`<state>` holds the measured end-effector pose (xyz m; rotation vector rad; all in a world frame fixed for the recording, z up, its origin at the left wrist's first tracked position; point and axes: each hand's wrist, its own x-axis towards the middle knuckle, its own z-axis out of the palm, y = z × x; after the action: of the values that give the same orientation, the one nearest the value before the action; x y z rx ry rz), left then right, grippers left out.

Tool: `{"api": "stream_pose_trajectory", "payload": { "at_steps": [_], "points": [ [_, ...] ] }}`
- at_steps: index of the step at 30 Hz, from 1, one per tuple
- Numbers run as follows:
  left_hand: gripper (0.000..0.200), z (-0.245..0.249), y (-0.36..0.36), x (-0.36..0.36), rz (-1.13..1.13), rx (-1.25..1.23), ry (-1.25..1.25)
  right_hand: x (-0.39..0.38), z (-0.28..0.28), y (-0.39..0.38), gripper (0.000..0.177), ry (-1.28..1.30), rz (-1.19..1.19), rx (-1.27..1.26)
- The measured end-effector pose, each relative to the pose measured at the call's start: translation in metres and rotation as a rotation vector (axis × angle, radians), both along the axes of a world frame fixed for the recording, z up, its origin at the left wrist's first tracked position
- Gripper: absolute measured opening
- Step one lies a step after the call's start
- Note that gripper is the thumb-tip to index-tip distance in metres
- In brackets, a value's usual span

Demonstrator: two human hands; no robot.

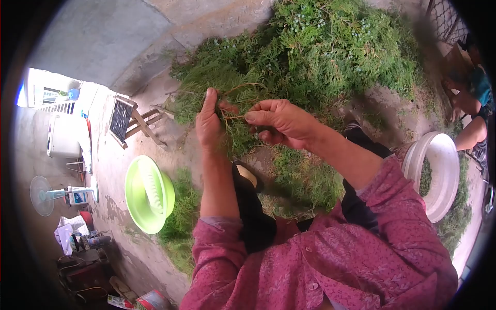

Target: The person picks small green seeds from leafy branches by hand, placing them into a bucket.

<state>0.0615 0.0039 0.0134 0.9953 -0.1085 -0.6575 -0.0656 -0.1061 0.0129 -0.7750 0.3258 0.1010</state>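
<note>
My left hand [208,126] is curled around a green evergreen sprig [235,137], its thumb pointing up and its fingers partly hidden by foliage. From the right, my right hand [284,123] pinches a thin brown stem of the sprig between thumb and forefinger. Both hands are close together above the near edge of a large heap of cut evergreen branches [346,46], which bear small pale blue-green berries. Loose greenery [297,178] lies on the ground below my hands, between my legs.
A lime-green basin [135,199] stands left, a white bucket [447,175] with small green pieces inside right. A wooden stool [142,124], a fan [44,195] and a white chest [63,137] are farther left. Another person [473,98] sits at far right.
</note>
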Motion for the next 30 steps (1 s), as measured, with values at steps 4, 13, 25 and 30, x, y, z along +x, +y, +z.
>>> {"api": "stream_pose_trajectory", "payload": {
  "at_steps": [4, 13, 25, 30],
  "points": [
    [0.019, -0.006, 0.000, 0.004, -0.003, -0.031, -0.001, 0.001, -0.006, 0.000, 0.017, -0.018, -0.002, 0.016],
    [0.015, -0.015, 0.013, 0.026, -0.011, -0.435, 0.332, -0.019, 0.007, -0.005, 0.009, -0.146, -0.035, -0.097],
    [0.026, 0.006, 0.019, 0.013, -0.205, -0.542, 0.093, -0.013, -0.005, -0.023, 0.013, -0.055, -0.074, 0.200],
    [0.026, 0.018, 0.032, 0.006, -0.199, -0.501, -0.060, -0.025, 0.005, -0.047, 0.013, -0.166, -0.222, 0.242]
  ]
}}
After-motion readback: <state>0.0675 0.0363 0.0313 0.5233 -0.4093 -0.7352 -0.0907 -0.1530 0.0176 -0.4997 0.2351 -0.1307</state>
